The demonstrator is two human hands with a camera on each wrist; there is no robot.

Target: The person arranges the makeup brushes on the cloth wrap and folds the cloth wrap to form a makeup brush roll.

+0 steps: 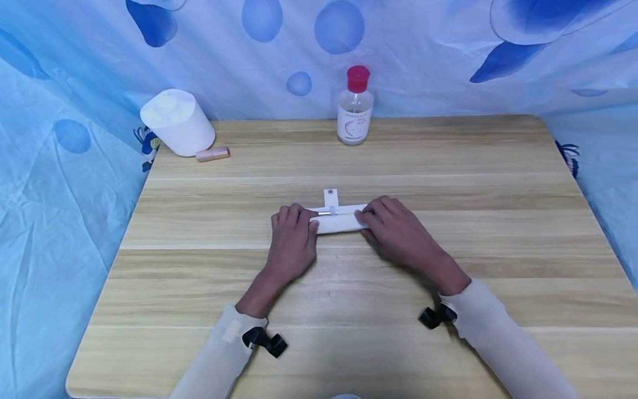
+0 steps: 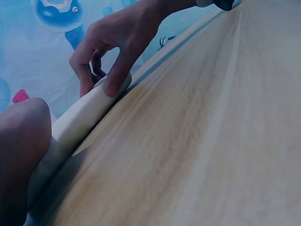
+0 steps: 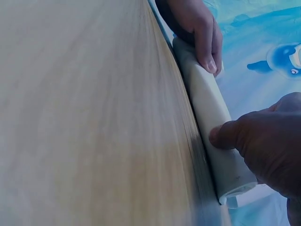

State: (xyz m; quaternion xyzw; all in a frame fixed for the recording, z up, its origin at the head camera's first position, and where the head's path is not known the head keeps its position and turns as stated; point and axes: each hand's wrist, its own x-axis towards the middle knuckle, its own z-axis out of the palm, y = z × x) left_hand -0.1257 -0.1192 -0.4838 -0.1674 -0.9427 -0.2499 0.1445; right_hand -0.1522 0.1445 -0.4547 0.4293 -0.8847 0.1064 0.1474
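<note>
A white roll-up case (image 1: 339,223) lies crosswise at mid-table, partly rolled into a thick tube along its near side. From its far edge sticks a short strap with a snap button (image 1: 330,198). My left hand (image 1: 293,241) holds the left end, thumb on the near side. At the right end, my right hand (image 1: 396,230) grips the roll between thumb and fingers. A thin metallic stick (image 1: 325,213) shows behind the roll beside the left fingers, mostly hidden. The right wrist view shows the coiled layers at the roll's end (image 3: 240,189), under my right thumb.
A clear bottle with a red cap (image 1: 355,119) stands at the table's back edge. Further left are a white paper roll (image 1: 178,123), tilted in view, and a small copper-pink stick (image 1: 213,154). A blue patterned curtain (image 1: 423,66) hangs behind the wooden table (image 1: 473,221).
</note>
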